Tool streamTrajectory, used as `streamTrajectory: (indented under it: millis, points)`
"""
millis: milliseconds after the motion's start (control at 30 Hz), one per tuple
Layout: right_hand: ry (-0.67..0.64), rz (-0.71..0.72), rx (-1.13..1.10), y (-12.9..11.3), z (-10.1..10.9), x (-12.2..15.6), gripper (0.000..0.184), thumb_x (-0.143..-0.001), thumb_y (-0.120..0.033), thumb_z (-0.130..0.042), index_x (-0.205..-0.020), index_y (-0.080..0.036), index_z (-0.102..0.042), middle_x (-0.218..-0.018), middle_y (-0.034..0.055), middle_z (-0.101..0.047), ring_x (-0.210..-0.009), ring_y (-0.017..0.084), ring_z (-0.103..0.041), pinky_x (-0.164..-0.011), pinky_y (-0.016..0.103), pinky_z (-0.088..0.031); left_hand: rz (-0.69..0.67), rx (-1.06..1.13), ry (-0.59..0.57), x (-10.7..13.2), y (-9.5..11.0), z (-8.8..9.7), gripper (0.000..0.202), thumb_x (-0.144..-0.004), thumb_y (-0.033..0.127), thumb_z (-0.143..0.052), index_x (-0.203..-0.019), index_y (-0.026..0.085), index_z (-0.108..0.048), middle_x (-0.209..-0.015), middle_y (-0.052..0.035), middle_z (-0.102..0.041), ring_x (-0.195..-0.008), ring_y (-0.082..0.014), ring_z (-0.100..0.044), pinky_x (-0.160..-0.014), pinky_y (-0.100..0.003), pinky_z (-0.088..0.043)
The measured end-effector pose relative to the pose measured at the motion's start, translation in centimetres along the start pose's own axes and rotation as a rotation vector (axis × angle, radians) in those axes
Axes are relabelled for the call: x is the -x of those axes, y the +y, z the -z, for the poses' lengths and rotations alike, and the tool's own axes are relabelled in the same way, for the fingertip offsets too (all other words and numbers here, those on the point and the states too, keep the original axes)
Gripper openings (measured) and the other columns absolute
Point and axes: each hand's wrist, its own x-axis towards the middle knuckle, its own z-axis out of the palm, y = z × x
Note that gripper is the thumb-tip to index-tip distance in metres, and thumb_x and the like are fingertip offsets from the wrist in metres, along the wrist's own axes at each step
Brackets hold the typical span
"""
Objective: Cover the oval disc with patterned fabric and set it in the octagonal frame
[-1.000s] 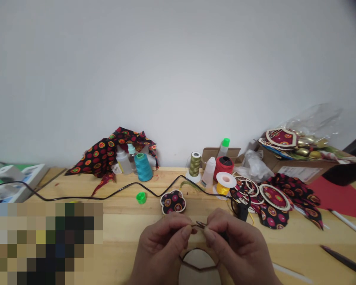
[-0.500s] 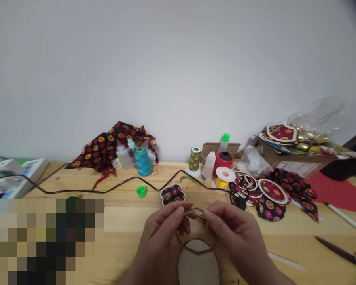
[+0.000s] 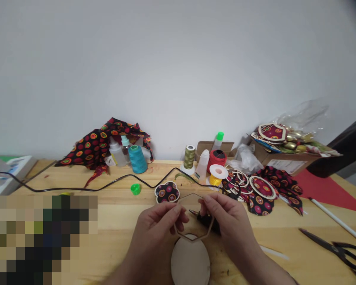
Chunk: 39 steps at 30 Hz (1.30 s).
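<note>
While left hand [image 3: 158, 225] and right hand [image 3: 230, 221] pinch thin hexagonal frame [image 3: 194, 217] above round wooden disc [image 3: 190, 261] on table [image 3: 118, 221], right also grips dark tool [image 3: 206, 219]. Step: fitting frame. Next likely needs steady alignment.

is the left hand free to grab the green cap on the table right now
Probably not right away: the left hand and right hand both pinch the hexagon frame. The green cap lies in the open nearby, nothing blocking it.
</note>
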Motion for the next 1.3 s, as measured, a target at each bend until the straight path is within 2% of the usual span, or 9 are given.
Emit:
streamTrajectory:
  millis: [200,367,467,533,633,700,900,1100,1300]
  points:
    - [0.035,-0.001,0.038,-0.3,0.5,-0.4,0.043,-0.076,-0.055,-0.064,-0.083,-0.015,-0.077,-0.067,0.0046,-0.069,-0.058,0.014,-0.054,-0.055,0.027,-0.04,0.004,0.006,0.004,0.0,-0.1,0.1,0.023,-0.079,0.035,-0.067,-0.07,0.016,-0.075,-0.064,-0.0037,-0.07,-0.055,-0.012,-0.056,-0.054,-0.022,-0.041]
    - [0.073,0.172,0.184,-0.5,1.2,-0.9,0.032,-0.083,-0.046,-0.06,-0.072,-0.018,-0.072,-0.07,0.004,-0.07,-0.07,0.019,-0.061,-0.068,0.032,-0.048,0.04,0.005,-0.019,0.2,0.2,-0.3,0.025,-0.076,0.036,-0.069,-0.066,0.014,-0.073,-0.061,-0.0043,-0.068,-0.052,-0.0116,-0.054,-0.049,-0.022,-0.039]
    - [0.116,0.516,0.428,-0.3,1.6,-0.6,0.027,-0.092,-0.035,-0.05,-0.091,-0.02,-0.073,-0.095,0.0082,-0.072,-0.094,0.024,-0.061,-0.087,0.041,-0.045,0.064,0.021,-0.016,0.2,0.3,-0.3,0.026,-0.074,0.038,-0.07,-0.065,0.014,-0.073,-0.06,-0.0042,-0.068,-0.049,-0.0103,-0.053,-0.047,-0.021,-0.038]
    - [0.129,0.813,0.674,-0.1,1.8,-0.1,0.028,-0.093,-0.029,-0.047,-0.107,-0.021,-0.07,-0.124,0.0118,-0.062,-0.115,0.028,-0.05,-0.099,0.048,-0.036,0.066,0.03,-0.006,0.1,0.2,-0.2,0.026,-0.074,0.039,-0.07,-0.065,0.014,-0.073,-0.059,-0.0038,-0.068,-0.048,-0.01,-0.052,-0.047,-0.02,-0.038]
    - [0.109,1.107,0.988,0.4,1.9,0.8,0.039,-0.092,-0.041,-0.05,-0.122,-0.019,-0.062,-0.145,0.0143,-0.044,-0.128,0.035,-0.034,-0.102,0.054,-0.028,0.048,0.024,0.01,0.1,0.0,0.0,0.025,-0.075,0.038,-0.07,-0.066,0.015,-0.073,-0.06,-0.0032,-0.068,-0.049,-0.0098,-0.053,-0.048,-0.02,-0.038]
    - [0.088,1.197,1.094,0.5,1.8,1.1,0.053,-0.09,-0.056,-0.048,-0.124,-0.017,-0.06,-0.144,0.0155,-0.047,-0.128,0.037,-0.03,-0.102,0.054,-0.025,0.038,0.012,0.016,0.1,0.0,0.1,0.025,-0.076,0.038,-0.069,-0.067,0.015,-0.073,-0.061,-0.0032,-0.069,-0.05,-0.0099,-0.053,-0.049,-0.02,-0.039]
    - [0.089,1.207,1.159,0.6,1.5,0.9,0.077,-0.085,-0.073,-0.036,-0.135,-0.016,-0.052,-0.138,0.0168,-0.054,-0.132,0.037,-0.025,-0.105,0.053,-0.021,0.033,-0.008,0.051,0.0,0.1,-0.1,0.026,-0.076,0.038,-0.069,-0.067,0.014,-0.073,-0.061,-0.0036,-0.068,-0.05,-0.0105,-0.052,-0.048,-0.021,-0.039]
    - [0.127,1.121,1.113,0.9,1.7,0.9,0.073,-0.09,-0.068,-0.028,-0.146,-0.021,-0.038,-0.149,0.0166,-0.04,-0.134,0.039,-0.024,-0.102,0.058,-0.024,0.025,-0.017,0.042,0.1,0.1,0.0,0.026,-0.077,0.039,-0.069,-0.069,0.015,-0.074,-0.062,-0.0038,-0.069,-0.05,-0.0105,-0.053,-0.049,-0.021,-0.039]
    - [0.065,1.114,1.072,1.1,1.6,1.0,0.066,-0.094,-0.059,-0.034,-0.141,-0.014,-0.042,-0.15,0.0191,-0.036,-0.133,0.039,-0.026,-0.103,0.058,-0.024,0.032,-0.012,0.041,0.1,0.1,0.1,0.025,-0.076,0.039,-0.069,-0.068,0.016,-0.074,-0.061,-0.003,-0.069,-0.049,-0.0102,-0.053,-0.049,-0.021,-0.039]
